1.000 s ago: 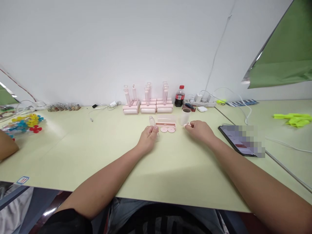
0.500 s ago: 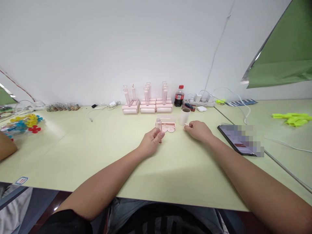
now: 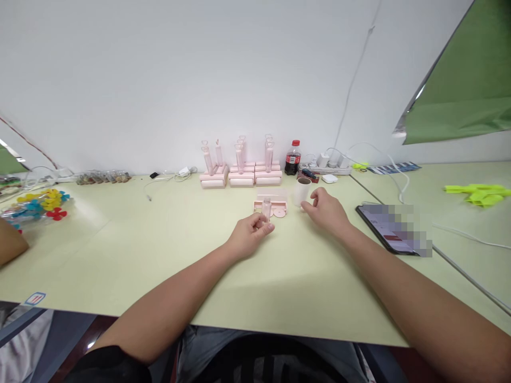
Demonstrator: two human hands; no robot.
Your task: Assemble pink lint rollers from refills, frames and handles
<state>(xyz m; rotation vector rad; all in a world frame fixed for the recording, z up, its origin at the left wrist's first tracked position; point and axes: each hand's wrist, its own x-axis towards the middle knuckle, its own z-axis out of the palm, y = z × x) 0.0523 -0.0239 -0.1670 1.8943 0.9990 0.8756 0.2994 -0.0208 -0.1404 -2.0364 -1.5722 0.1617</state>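
Left hand: the left hand (image 3: 248, 235) pinches a small clear bottle (image 3: 265, 209) between thumb and fingers, just above the table (image 3: 159, 250).
Bottle: it stands upright, so its long side runs up and down and its neck points up. It sits in front of the pink tray (image 3: 271, 202) and the pink round discs (image 3: 278, 213), very close to them.
Right hand: the right hand (image 3: 325, 211) rests on the table with fingers curled loosely. The fingertips are just beside the white cup (image 3: 302, 191). I cannot tell if they touch it or hold anything small.
Cup: it stands upright with its open top facing up, right of the pink tray.
Behind: pink blocks with tall tubes (image 3: 239, 167) stand in a row near the wall. A cola bottle (image 3: 293, 158) and a power strip (image 3: 327, 169) are beside them.
Right side: a phone (image 3: 389, 231) lies flat near the right arm, and a white cable (image 3: 459, 234) runs past it.
Left side: bright toy pieces (image 3: 40, 205) are far away, near another person's arm (image 3: 10, 244).
Open room: the table between both arms and down to the near edge is bare and wide.
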